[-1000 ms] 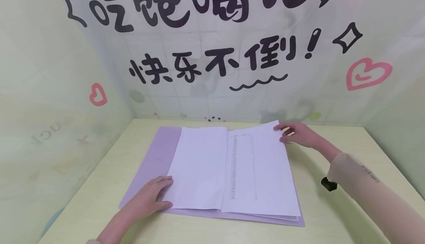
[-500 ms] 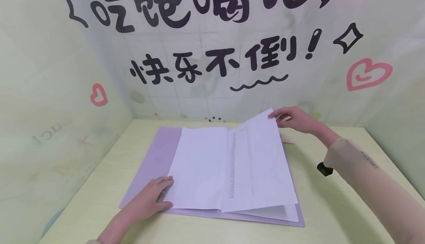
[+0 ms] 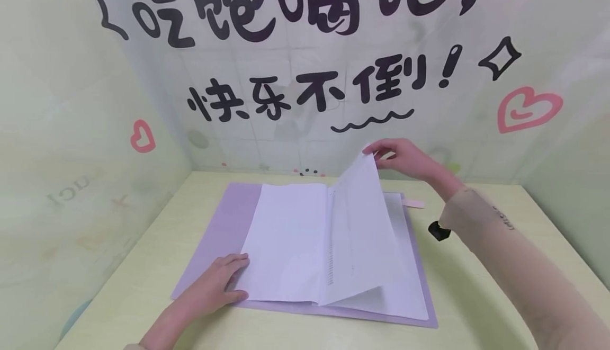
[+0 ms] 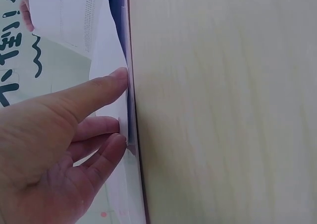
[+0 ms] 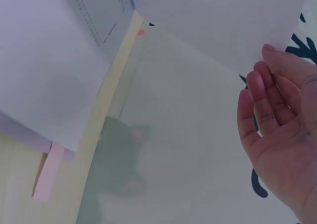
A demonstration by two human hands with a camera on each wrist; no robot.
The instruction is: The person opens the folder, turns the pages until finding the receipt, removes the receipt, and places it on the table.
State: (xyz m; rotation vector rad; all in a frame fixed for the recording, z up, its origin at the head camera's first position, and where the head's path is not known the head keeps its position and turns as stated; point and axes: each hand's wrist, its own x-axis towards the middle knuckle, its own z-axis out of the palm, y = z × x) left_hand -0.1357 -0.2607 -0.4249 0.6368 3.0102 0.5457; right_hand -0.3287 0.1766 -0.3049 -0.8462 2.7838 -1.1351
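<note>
A book with a light purple cover [image 3: 224, 223] lies spread on the table, its left page [image 3: 286, 239] blank and flat. My right hand [image 3: 405, 158] pinches the upper outer corner of a right-hand page [image 3: 357, 228], which stands raised and slanting toward the spine. Faint printed columns show on that page's face. Below it another white page [image 3: 410, 265] lies flat. In the right wrist view, my thumb and fingertips meet at the lifted sheet's edge [image 5: 223, 30]. My left hand [image 3: 216, 284] rests at the left page's lower outer corner, thumb and fingers relaxed against the paper.
A pink strip [image 3: 413, 204] sticks out past the book's right edge onto the pale wooden table [image 3: 481, 265]. Behind stands a white printed backdrop [image 3: 267, 143] with large black characters and pink hearts. Side panels [image 3: 572, 180] border the table. A black device [image 3: 438, 231] sits at my right wrist.
My right hand has risen and moved left, lifting the page's corner off the right side and uncovering the page below and the pink strip. My left hand has stayed put.
</note>
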